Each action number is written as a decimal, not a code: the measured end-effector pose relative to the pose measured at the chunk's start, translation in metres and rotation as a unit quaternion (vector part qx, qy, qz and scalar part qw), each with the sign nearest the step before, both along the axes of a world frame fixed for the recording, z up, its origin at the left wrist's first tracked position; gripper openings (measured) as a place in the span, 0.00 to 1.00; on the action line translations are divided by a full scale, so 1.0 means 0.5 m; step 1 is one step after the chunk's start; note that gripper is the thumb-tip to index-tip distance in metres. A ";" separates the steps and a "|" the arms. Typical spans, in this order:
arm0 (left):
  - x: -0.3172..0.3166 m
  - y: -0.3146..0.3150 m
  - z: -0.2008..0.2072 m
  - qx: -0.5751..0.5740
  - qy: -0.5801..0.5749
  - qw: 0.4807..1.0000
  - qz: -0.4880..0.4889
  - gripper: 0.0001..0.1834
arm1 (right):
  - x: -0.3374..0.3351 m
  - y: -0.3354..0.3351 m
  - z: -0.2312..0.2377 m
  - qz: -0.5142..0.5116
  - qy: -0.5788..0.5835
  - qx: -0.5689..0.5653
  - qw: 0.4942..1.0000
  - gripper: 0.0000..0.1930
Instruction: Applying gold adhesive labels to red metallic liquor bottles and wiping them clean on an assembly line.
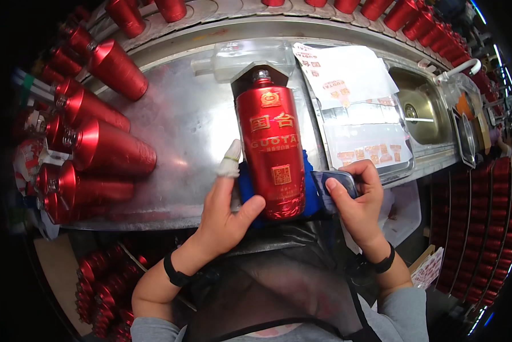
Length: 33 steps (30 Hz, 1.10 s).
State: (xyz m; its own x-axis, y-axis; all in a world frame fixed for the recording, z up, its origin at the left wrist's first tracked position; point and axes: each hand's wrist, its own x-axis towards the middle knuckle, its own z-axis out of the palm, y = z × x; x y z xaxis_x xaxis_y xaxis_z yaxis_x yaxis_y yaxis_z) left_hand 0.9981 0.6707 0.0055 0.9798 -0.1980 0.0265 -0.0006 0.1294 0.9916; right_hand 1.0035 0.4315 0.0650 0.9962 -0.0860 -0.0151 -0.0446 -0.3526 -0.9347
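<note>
A glossy red bottle [272, 148] with gold lettering lies in front of me, its neck pointing away. Blue cloth [311, 199] shows under its near half. My left hand [224, 208] is at the bottle's lower left side, thumb against it and fingers stretched apart; a white wrap [229, 165] covers one fingertip. Between the thumb and fingers of my right hand [358, 196] is a flat, dark-blue, rounded scraper-like piece [342, 181], just right of the bottle's base. A sheet with small red-and-gold transfers [370, 154] lies to the right, partly under white paper [350, 74].
Several red bottles [113, 145] lie at the left of the metal table [176, 137]. A clear glass bottle [250, 60] is behind the work. A sink [418, 102] is at right. More red bottles [401, 16] line a conveyor [221, 14] beyond; stacked ones [478, 228] stand lower right.
</note>
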 end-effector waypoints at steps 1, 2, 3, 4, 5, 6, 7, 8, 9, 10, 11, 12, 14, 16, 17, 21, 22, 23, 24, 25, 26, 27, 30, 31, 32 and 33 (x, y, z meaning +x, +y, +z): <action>0.000 0.007 0.001 0.000 0.000 1.000 -0.006 0.43 | -0.004 0.007 0.004 -0.006 0.000 0.000 1.000 0.11; 0.001 0.021 -0.001 0.155 -0.139 0.978 0.008 0.40 | -0.007 0.024 0.012 0.048 -0.040 -0.002 0.998 0.11; 0.002 0.028 0.000 0.301 -0.274 0.913 0.022 0.38 | -0.010 0.034 0.016 0.102 -0.080 -0.005 0.992 0.11; -0.001 0.024 0.007 0.363 -0.289 0.886 -0.002 0.31 | -0.009 0.033 0.014 0.125 -0.066 -0.082 0.986 0.11; 0.004 0.022 0.011 0.362 -0.291 0.886 -0.003 0.31 | -0.006 0.026 0.009 0.123 -0.068 -0.083 0.987 0.11; 0.012 0.020 0.014 0.389 -0.294 0.873 0.005 0.29 | -0.002 0.018 0.001 0.048 -0.009 -0.002 0.999 0.11; 0.019 0.018 0.016 0.419 -0.293 0.859 0.014 0.27 | 0.000 0.010 -0.006 -0.024 0.053 0.082 0.995 0.12; 0.032 0.015 0.018 0.411 -0.294 0.863 0.022 0.26 | 0.003 0.001 -0.007 -0.018 0.034 0.091 0.995 0.12; 0.042 0.013 0.019 0.412 -0.293 0.862 0.024 0.26 | 0.002 0.001 -0.006 -0.015 0.035 0.092 0.995 0.12; 0.050 0.014 0.019 0.418 -0.302 0.856 0.022 0.25 | -0.004 0.004 -0.004 0.003 0.034 0.094 0.995 0.12; 0.053 0.016 0.019 0.424 -0.311 0.850 0.021 0.25 | -0.009 0.008 -0.004 0.021 0.033 0.094 0.995 0.12; 0.049 0.019 0.019 0.425 -0.309 0.850 0.022 0.25 | -0.013 0.013 -0.008 0.026 0.031 0.112 0.993 0.12; 0.032 0.025 0.018 0.445 -0.325 0.834 0.007 0.26 | -0.017 0.013 -0.012 0.026 0.031 0.119 0.992 0.12; 0.016 0.031 0.016 0.452 -0.332 0.828 -0.010 0.24 | -0.021 0.015 -0.013 0.028 0.033 0.126 0.991 0.13; 0.012 0.031 0.018 0.454 -0.329 0.828 -0.005 0.24 | -0.024 0.016 -0.013 0.022 0.033 0.127 0.991 0.13; 0.012 0.026 0.025 0.443 -0.332 0.833 -0.015 0.24 | -0.031 0.026 -0.008 0.012 0.010 0.127 0.992 0.13; 0.015 0.024 0.024 0.444 -0.333 0.832 0.007 0.20 | -0.030 0.035 -0.006 0.015 0.010 0.126 0.992 0.13; 0.020 0.024 0.023 0.444 -0.335 0.830 0.029 0.17 | -0.029 0.048 -0.004 0.033 -0.003 0.125 0.992 0.13; 0.029 0.024 0.013 0.448 -0.333 0.828 0.051 0.17 | -0.028 0.056 -0.003 0.051 -0.016 0.125 0.991 0.13; 0.038 0.024 0.011 0.442 -0.324 0.834 0.066 0.17 | -0.026 0.058 -0.002 0.053 -0.018 0.124 0.991 0.13; 0.042 0.026 0.013 0.443 -0.325 0.833 0.065 0.17 | -0.025 0.060 -0.002 0.046 -0.002 0.109 0.993 0.13; 0.042 0.027 0.015 0.445 -0.326 0.831 0.064 0.17 | -0.024 0.062 -0.004 0.039 0.014 0.094 0.995 0.12; 0.034 0.024 0.021 0.435 -0.322 0.839 0.057 0.16 | -0.024 0.036 -0.005 0.017 0.044 0.097 0.994 0.12; 0.026 0.024 0.020 0.434 -0.324 0.838 0.061 0.16 | -0.021 0.023 -0.009 0.000 0.061 0.097 0.993 0.11; 0.013 0.024 0.018 0.434 -0.321 0.841 0.038 0.19 | -0.015 0.015 -0.014 0.002 0.041 0.083 0.996 0.11; 0.001 0.023 0.016 0.433 -0.317 0.844 0.014 0.21 | -0.012 0.013 -0.013 0.004 0.038 0.082 0.996 0.11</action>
State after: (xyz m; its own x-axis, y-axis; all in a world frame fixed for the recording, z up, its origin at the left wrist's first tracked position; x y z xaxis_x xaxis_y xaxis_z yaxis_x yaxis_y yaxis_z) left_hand 0.9985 0.6821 0.0133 0.8275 -0.3885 0.4053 -0.5577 -0.6520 0.5136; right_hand 0.9977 0.4381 0.0588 0.9923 -0.0687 -0.1035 -0.1152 -0.1967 -0.9737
